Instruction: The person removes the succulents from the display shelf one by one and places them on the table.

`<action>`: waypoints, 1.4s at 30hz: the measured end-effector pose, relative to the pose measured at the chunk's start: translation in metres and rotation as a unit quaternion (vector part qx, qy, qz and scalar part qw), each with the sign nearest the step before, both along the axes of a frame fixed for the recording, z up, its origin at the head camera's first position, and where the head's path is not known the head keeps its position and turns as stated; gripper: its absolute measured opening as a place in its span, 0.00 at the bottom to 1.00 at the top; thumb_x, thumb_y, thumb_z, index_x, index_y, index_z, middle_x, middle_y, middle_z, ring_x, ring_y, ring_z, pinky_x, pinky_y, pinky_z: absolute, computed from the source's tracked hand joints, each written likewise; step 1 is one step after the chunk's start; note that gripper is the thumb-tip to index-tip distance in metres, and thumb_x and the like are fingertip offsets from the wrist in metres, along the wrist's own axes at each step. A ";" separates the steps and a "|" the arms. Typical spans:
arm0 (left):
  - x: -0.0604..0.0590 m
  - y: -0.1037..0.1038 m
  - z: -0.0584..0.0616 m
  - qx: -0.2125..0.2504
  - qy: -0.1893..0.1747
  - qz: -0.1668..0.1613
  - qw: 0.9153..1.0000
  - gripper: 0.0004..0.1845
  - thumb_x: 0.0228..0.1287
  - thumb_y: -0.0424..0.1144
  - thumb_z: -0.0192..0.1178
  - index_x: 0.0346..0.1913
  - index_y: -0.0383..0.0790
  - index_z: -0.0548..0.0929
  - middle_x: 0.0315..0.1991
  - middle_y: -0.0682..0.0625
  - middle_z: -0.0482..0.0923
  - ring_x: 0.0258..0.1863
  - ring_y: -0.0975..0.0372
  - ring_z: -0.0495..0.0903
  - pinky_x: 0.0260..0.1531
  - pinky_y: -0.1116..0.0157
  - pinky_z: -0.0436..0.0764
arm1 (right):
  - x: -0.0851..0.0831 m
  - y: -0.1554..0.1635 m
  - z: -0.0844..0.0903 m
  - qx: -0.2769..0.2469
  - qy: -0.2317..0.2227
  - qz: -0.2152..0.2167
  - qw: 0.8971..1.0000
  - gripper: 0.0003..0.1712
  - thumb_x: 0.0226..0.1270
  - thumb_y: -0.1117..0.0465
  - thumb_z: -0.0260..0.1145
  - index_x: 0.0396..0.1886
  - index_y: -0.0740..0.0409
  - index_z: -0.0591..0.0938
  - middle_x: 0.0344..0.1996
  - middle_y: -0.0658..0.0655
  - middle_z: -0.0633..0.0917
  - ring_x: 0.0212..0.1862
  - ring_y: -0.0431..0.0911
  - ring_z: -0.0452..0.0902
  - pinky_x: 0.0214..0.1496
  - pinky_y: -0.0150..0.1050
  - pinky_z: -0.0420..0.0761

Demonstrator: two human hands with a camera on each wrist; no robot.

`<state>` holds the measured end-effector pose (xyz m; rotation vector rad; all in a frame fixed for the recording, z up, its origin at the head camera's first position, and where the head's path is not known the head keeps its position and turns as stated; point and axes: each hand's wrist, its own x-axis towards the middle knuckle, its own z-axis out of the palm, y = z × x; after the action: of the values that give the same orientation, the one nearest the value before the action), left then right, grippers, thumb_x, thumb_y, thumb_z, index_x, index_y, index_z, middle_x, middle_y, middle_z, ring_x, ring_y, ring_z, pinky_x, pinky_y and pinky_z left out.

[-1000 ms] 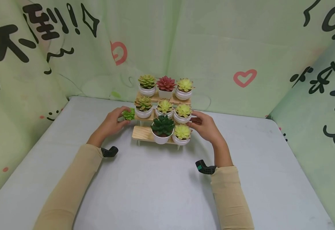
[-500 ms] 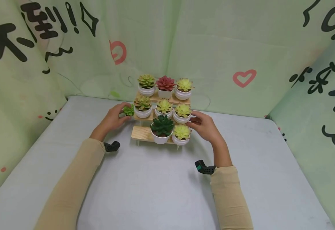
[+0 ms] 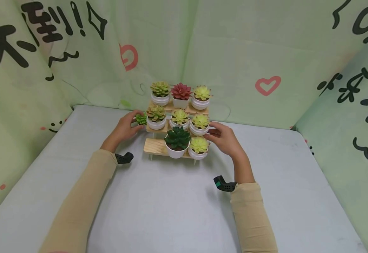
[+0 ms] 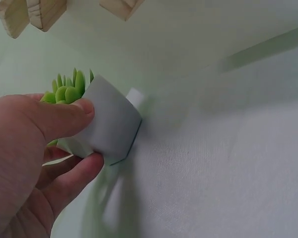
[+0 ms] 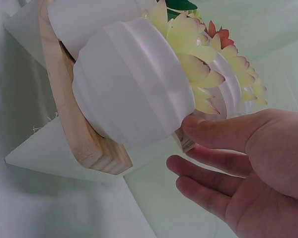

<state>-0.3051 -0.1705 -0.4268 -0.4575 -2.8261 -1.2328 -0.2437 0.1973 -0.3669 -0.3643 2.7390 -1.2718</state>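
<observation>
The potted light-green succulent (image 4: 109, 119) is in the left hand (image 3: 125, 127), just beside the left end of the wooden rack's (image 3: 153, 146) middle board. Thumb and fingers pinch the grey-looking pot from opposite sides, the thumb close under the rim; that hold probably spares the soft leaves and leaves the base free. Its longer axis runs from leaf tips to base: in the left wrist view the leaves point left and slightly up, the base right and slightly down. In the head view the leaves show at the fingertips, while fingers and the neighbouring pot hide the rest, so its tilt, and whether the base touches the table (image 3: 165, 196), is hard to tell.

Nearest it on the rack is an olive-green succulent (image 3: 156, 117), first of three on the middle board. Below, a dark green succulent (image 3: 177, 138) stands beside a yellow-green succulent (image 3: 198, 146); a red succulent (image 3: 181, 92) is the middle one of three on top. All stand in white pots, stepped, likely so each row shows over the next.

At the rack's other end, the right hand's (image 3: 223, 138) thumb and forefinger pinch the middle board's tip, perhaps to steady it, the other fingers loosely bent. Behind hangs a printed green curtain (image 3: 228, 52)
</observation>
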 end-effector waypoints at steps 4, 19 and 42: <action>0.001 0.000 -0.002 0.013 0.001 -0.001 1.000 0.25 0.64 0.34 0.63 0.62 0.41 0.68 0.68 0.39 0.65 0.63 0.38 0.71 0.66 0.45 0.72 | 0.000 0.000 -0.001 0.001 0.001 0.001 1.000 0.29 0.68 0.63 0.64 0.68 0.54 0.71 0.64 0.60 0.75 0.63 0.56 0.75 0.64 0.51 0.79; 0.006 -0.004 -0.007 0.047 0.000 0.008 0.999 0.36 0.64 0.36 0.64 0.72 0.48 0.61 0.72 0.36 0.58 0.66 0.38 0.67 0.58 0.46 0.79 | 0.002 -0.001 -0.004 -0.003 0.008 0.006 1.000 0.28 0.68 0.63 0.64 0.67 0.56 0.71 0.64 0.61 0.75 0.63 0.57 0.76 0.63 0.50 0.79; 0.037 -0.008 0.009 0.103 0.012 0.021 0.994 0.40 0.62 0.35 0.66 0.73 0.41 0.58 0.71 0.37 0.60 0.70 0.44 0.62 0.61 0.47 0.78 | 0.001 -0.001 0.001 -0.001 0.010 0.006 1.000 0.29 0.68 0.63 0.64 0.68 0.56 0.71 0.64 0.61 0.75 0.62 0.57 0.75 0.63 0.51 0.79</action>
<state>-0.2679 -0.1784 -0.4173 -0.3982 -2.6351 -1.4799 -0.2427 0.1966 -0.3656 -0.3958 2.7471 -1.2740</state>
